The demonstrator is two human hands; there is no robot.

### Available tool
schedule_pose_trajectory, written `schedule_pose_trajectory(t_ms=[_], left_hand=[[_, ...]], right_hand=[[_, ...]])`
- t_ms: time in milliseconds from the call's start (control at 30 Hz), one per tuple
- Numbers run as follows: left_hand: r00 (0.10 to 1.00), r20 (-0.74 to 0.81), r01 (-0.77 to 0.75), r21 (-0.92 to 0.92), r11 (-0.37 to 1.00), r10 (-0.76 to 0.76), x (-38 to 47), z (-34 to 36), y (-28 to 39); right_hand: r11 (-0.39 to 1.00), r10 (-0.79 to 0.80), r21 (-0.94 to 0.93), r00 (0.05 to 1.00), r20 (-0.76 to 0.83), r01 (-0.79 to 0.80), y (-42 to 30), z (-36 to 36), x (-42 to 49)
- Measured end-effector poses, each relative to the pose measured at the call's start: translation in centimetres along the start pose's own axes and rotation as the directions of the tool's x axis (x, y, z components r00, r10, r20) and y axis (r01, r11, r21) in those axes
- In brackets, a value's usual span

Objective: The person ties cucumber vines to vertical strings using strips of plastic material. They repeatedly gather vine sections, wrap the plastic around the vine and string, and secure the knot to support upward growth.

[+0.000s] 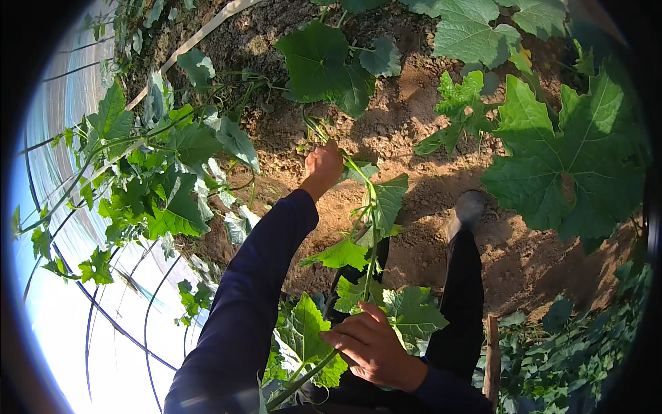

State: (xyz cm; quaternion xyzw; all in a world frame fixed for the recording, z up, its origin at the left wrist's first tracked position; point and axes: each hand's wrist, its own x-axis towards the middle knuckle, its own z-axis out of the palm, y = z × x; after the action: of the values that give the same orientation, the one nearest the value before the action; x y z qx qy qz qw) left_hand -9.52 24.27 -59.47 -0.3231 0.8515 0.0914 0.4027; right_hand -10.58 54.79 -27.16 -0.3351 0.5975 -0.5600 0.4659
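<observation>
A long green vine stem (pixel 370 259) with broad lobed leaves runs down the middle of the view. Near its upper part, my left hand (pixel 325 164) is closed around the stem, arm stretched out in a dark sleeve. Low in the picture, close to my body, my right hand (pixel 373 348) has bent fingers at the lower stretch of the vine, beside a thick stem (pixel 302 380); its grip is partly hidden. Between the two hands hang a bright leaf (pixel 342 253) and a darker leaf (pixel 390 203).
Large lobed leaves (pixel 566 168) spread at the right. More vines (pixel 178 145) climb at the left, by a pale strip (pixel 207 28) and a plastic-covered frame with dark hoops (pixel 147 310). Below lies dry brown soil (pixel 424 259) with my shoe (pixel 469 207) on it. A wooden stake (pixel 491 357) stands lower right.
</observation>
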Motion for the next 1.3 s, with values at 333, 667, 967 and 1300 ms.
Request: schedule_pose_trajectory(t_ms=[333,667,967,1300], left_hand=[[0.999,-0.02,0.027,-0.045,0.999,-0.028,-0.3,0.4,-0.8],[0.96,0.002,-0.278,-0.071,0.958,0.278,3.8,0.6,-4.0],[0.928,0.206,-0.353,0.215,0.91,0.311,-1.4,-3.2,-2.5],[0.984,-0.148,-0.001,-0.57,0.822,-0.101,9.5,-2.1,-11.1]], right_hand=[[1.0,-0.007,0.027,0.999,-0.033,0.008,0.1,0.9,0.3],[1.0,0.017,-0.006,0.999,-0.044,-0.018,-0.2,0.9,0.0],[0.999,0.023,0.037,1.0,-0.019,-0.022,-1.0,1.7,0.4],[0.998,0.037,0.056,0.999,0.0,-0.037,0.0,2.1,1.4]])
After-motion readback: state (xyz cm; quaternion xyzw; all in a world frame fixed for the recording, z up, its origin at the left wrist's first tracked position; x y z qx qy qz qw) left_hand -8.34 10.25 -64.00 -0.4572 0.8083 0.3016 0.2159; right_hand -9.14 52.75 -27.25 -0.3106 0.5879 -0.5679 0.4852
